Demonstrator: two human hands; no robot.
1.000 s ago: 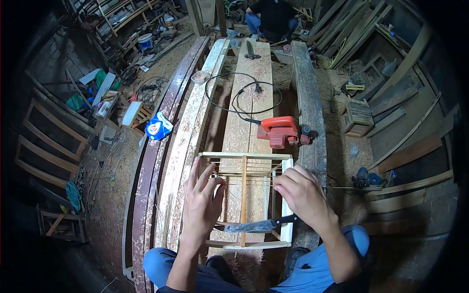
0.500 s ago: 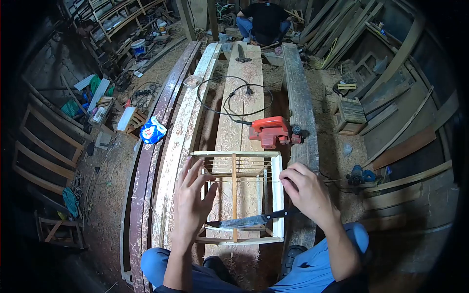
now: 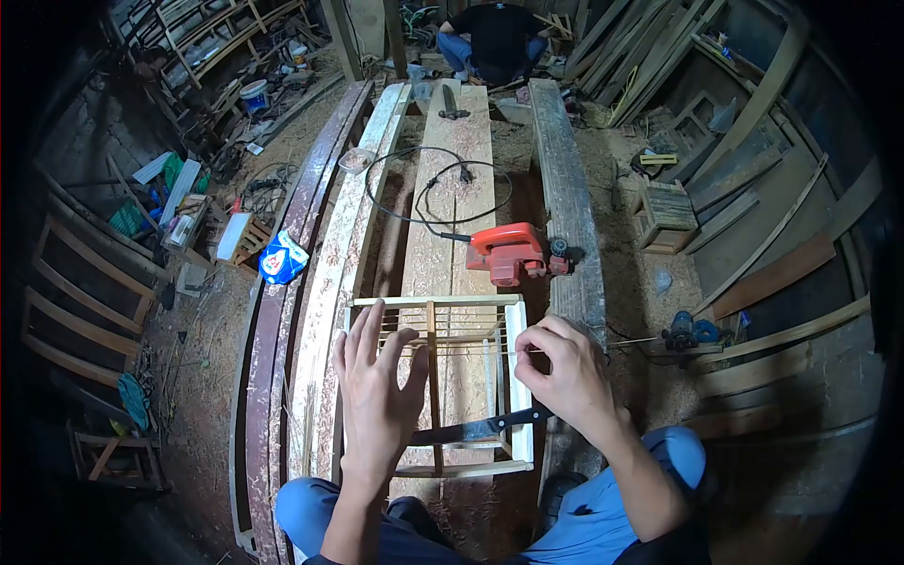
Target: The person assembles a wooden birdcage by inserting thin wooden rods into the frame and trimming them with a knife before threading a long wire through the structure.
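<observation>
A small wooden frame [image 3: 433,301] with thin rods strung across it lies on the planks before me. My right hand [image 3: 565,367] pinches a thin stick [image 3: 633,340] at the frame's right rail. The stick juts out to the right, and part of it seems to run inside the frame. Over the frame's left side, my left hand [image 3: 377,386] is raised with fingers and thumb apart, holding nothing I can see. A knife [image 3: 485,427] with a black handle rests across the frame's near part, its blade tip hidden behind my left hand.
Beyond the frame sits a red electric planer [image 3: 508,254] with a looped black cord [image 3: 370,188]. A blue-and-white packet [image 3: 282,258] lies on the dark red beam [image 3: 273,330] at left. Far back, a person [image 3: 496,42] crouches. Shavings cover the planks.
The whole view has shifted slightly, moving the scene left. My right hand still pinches the stick at the right rail; my left hand stays open.
</observation>
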